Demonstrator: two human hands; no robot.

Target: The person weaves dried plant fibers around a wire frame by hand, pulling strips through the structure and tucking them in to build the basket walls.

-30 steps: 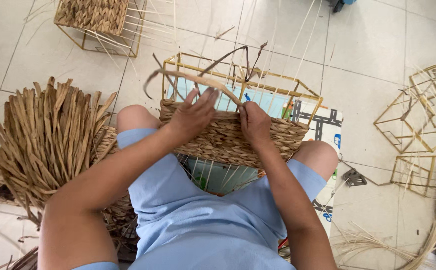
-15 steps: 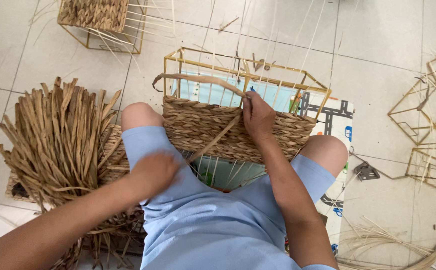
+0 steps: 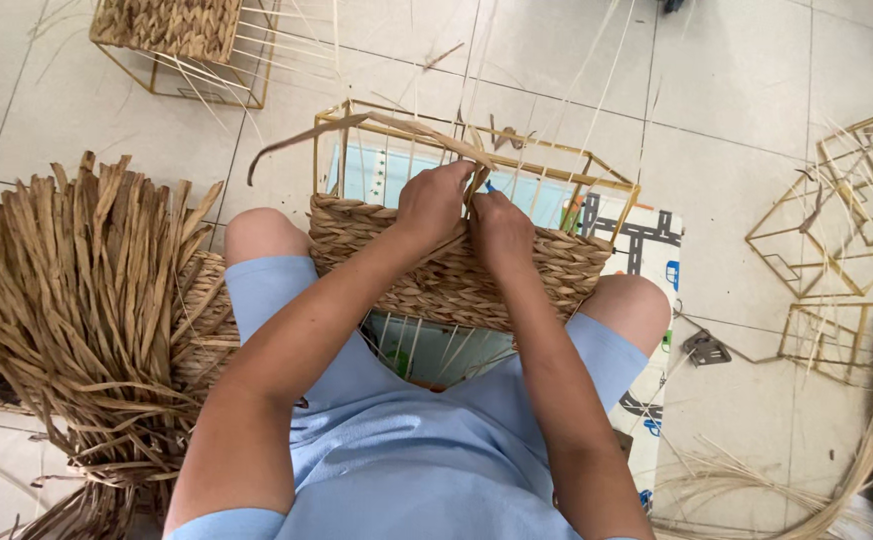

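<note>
Half-woven basket [image 3: 456, 270] resting across your knees, wire frame [image 3: 476, 150] rising above the weave. Your left hand [image 3: 434, 200] and right hand [image 3: 501, 225] sit together at the top row, both pinched on one flat straw strand [image 3: 356, 125]. Keep it flat, pull it snug against the uprights, and press each pass down.

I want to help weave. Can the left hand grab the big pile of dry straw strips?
Probably yes. The left hand is on the basket, and the straw pile lies right beside the left knee with nothing between.
</note>
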